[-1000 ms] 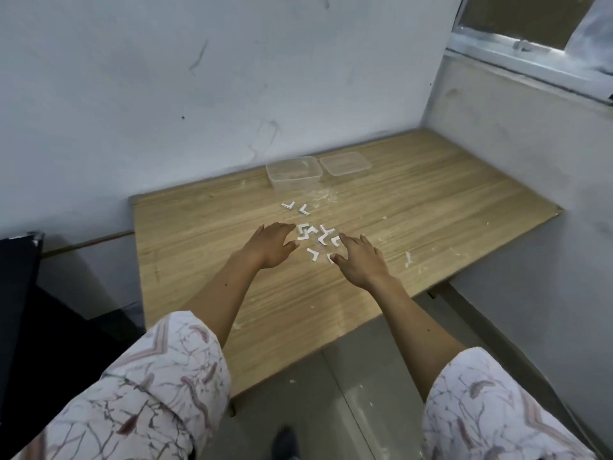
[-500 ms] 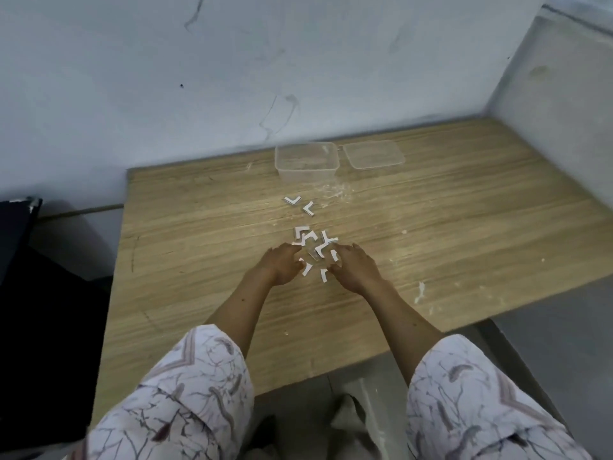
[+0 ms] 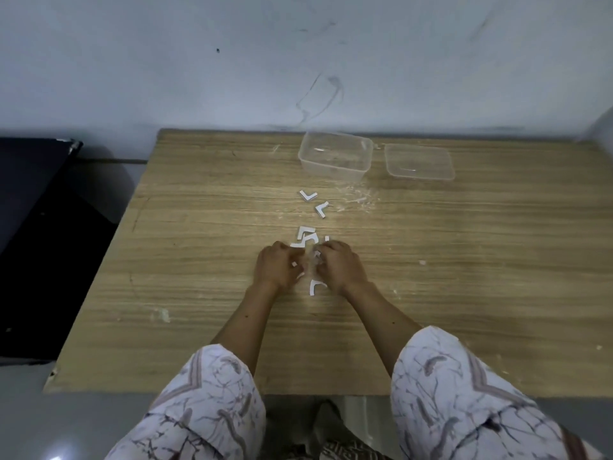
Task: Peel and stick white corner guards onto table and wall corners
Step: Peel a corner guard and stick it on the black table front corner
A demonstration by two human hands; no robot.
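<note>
The pale scuffed wall (image 3: 232, 61) runs along the far edge of the light wood-grain counter (image 3: 185, 247), which fills most of the view, with a dark flat-topped object (image 3: 36, 227) standing off its left edge. Two white sleeves with a grey marbled print (image 3: 212, 406) come in over the near edge, and bare forearms reach to the middle of the counter. Near the far edge, right of centre, sits a clear rectangular plastic container (image 3: 335, 157), and just beside it on the right lies its clear flat lid (image 3: 419, 162). The left hand (image 3: 277, 268) and the right hand (image 3: 338, 267) are curled knuckles-up close together at mid-counter; small white bits show at the fingertips of both, but whether either hand truly grips a piece cannot be told. The small white L-shaped corner guards (image 3: 306, 237) lie scattered on the counter: a cluster just beyond the hands, one curved piece (image 3: 315, 287) between the wrists, and two separate ones, (image 3: 307, 195) and (image 3: 321, 209), closer to the container. White crumbs and dust (image 3: 358, 200) speckle the wood near those two.
</note>
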